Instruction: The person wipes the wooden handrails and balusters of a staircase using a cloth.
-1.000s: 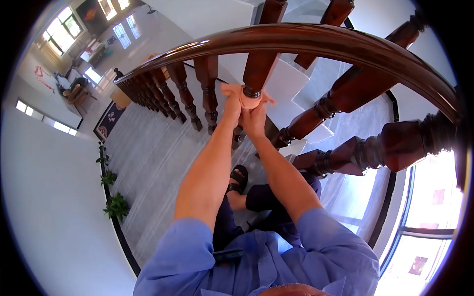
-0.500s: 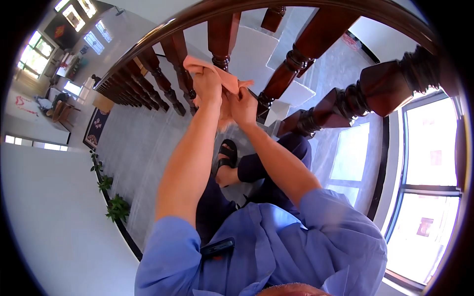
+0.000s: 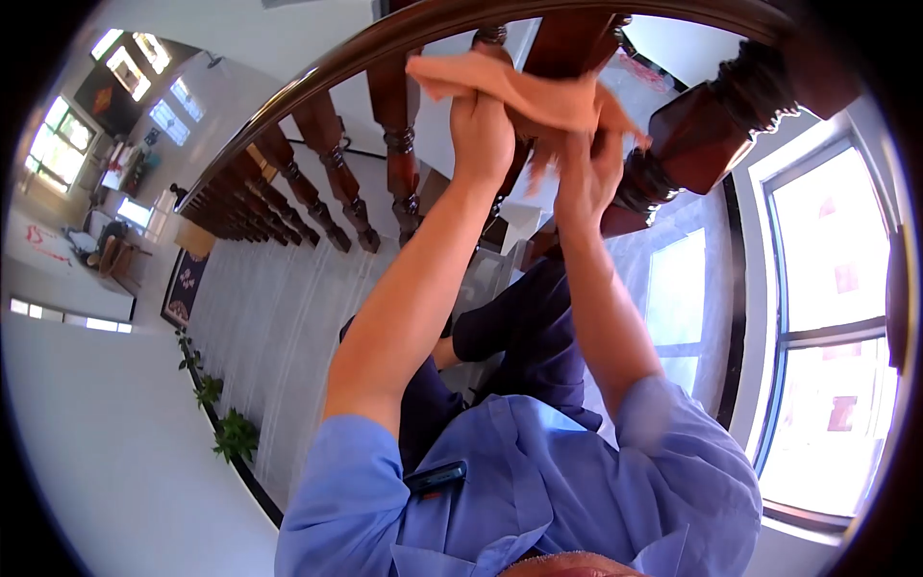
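An orange cloth is stretched between my two hands in front of the dark wooden balusters, just below the curved handrail. My left hand has its fingers closed on the cloth's underside. On the other side, my right hand grips the cloth's right part; its fingers are partly hidden and smeared by motion. Behind the cloth stands a thick square-topped baluster. Whether the cloth touches that wood I cannot tell.
The handrail arches across the top, with a row of balusters running left. A heavy carved post leans in at the right, near a bright window. Green plants line the wall beside the grey floor.
Both hands have moved up and to the right with the cloth, from one baluster gap to another. The cloth, bunched before, is spread wider, and my hands are farther apart.
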`<control>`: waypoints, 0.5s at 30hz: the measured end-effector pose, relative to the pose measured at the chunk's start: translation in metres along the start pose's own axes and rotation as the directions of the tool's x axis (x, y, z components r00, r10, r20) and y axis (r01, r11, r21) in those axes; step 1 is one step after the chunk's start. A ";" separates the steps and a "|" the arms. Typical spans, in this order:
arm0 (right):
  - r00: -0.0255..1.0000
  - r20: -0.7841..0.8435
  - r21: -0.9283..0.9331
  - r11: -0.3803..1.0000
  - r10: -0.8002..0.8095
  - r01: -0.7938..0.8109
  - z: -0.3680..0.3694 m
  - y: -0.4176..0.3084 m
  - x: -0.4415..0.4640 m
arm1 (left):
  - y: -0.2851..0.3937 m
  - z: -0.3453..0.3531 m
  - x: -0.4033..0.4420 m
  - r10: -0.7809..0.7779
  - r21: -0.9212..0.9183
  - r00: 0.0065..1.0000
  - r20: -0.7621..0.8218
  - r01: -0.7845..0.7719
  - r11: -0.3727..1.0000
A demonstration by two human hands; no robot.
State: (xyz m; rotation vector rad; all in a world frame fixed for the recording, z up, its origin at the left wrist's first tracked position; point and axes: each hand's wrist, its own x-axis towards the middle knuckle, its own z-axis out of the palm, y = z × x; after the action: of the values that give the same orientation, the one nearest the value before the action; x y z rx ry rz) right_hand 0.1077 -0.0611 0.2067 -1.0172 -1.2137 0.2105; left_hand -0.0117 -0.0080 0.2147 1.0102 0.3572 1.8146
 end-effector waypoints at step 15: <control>0.994 -0.005 0.093 0.990 -0.106 0.106 0.060 0.024 0.034 | -0.054 -0.004 -0.005 -0.205 0.186 0.970 -0.132 0.227 0.956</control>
State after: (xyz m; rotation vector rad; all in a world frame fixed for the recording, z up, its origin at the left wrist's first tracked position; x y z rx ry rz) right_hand 0.0786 0.0061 0.2116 -0.8691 -1.2436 0.1822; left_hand 0.0192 0.0133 0.1755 0.9666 0.7037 1.6625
